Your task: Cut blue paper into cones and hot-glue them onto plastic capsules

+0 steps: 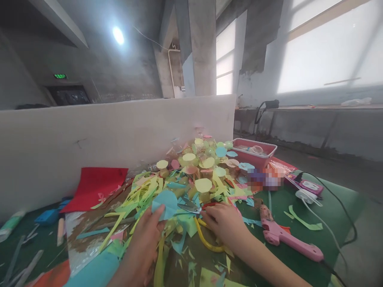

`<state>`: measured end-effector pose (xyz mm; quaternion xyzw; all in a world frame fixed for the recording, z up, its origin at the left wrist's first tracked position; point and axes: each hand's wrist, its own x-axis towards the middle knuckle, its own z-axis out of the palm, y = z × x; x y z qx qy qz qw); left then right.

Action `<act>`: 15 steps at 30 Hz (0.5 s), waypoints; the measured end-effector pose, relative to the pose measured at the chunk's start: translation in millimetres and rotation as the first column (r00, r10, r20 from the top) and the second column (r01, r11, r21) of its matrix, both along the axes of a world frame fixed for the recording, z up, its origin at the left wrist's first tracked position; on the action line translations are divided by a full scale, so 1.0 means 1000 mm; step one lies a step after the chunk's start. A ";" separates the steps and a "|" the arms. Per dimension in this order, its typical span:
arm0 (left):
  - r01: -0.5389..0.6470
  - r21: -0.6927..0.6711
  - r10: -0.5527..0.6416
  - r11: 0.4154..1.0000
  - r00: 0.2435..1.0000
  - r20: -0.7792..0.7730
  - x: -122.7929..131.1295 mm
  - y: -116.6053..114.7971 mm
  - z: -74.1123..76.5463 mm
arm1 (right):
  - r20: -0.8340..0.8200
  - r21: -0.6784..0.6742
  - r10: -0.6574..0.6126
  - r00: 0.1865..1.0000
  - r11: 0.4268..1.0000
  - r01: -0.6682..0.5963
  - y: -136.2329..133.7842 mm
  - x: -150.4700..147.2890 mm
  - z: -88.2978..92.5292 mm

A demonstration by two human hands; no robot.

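Observation:
My left hand pinches a light blue piece of paper over a heap of coloured paper scraps. Beside it, my right hand is closed on a pair of scissors whose metal blades point left into the blue paper. The scissors have red and yellow handles, and a yellow loop curves down below my right hand. Round paper-covered cups lie piled behind the scraps.
A pink glue gun lies on the green mat to the right, with its cable running off. A pink tray stands at the back right. Red sheets lie at the left against a white partition.

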<state>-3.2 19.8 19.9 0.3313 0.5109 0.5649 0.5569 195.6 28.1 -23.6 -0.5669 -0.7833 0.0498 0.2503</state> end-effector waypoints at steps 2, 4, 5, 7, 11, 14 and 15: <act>-0.015 -0.020 0.016 1.000 1.000 0.013 -0.001 0.001 -0.004 | 0.036 0.008 -0.033 0.999 0.999 0.033 0.001 0.002 0.000; 0.020 -0.027 -0.019 0.999 0.999 0.027 -0.002 0.002 -0.005 | 0.035 -0.002 -0.047 0.998 0.999 0.048 -0.001 0.003 0.003; 0.044 -0.016 -0.044 0.999 0.999 0.031 -0.003 0.002 -0.004 | 0.032 -0.013 -0.053 0.998 0.999 0.053 -0.002 0.003 0.005; 0.086 0.049 -0.087 0.995 0.996 0.027 -0.006 0.003 0.001 | 0.026 -0.031 -0.066 0.998 0.997 0.066 -0.004 0.004 0.009; 0.096 0.094 -0.096 0.991 0.995 -0.014 -0.007 0.006 0.011 | 0.084 -0.046 -0.098 0.992 0.994 0.102 -0.005 0.006 0.011; 0.127 0.006 -0.127 0.992 0.992 -0.011 0.001 0.007 0.015 | 0.180 -0.049 -0.133 0.975 0.988 0.144 -0.004 0.008 0.009; 0.135 -0.018 -0.135 0.991 0.991 -0.011 0.005 0.007 0.015 | 0.211 -0.047 -0.142 0.967 0.987 0.156 -0.004 0.008 0.008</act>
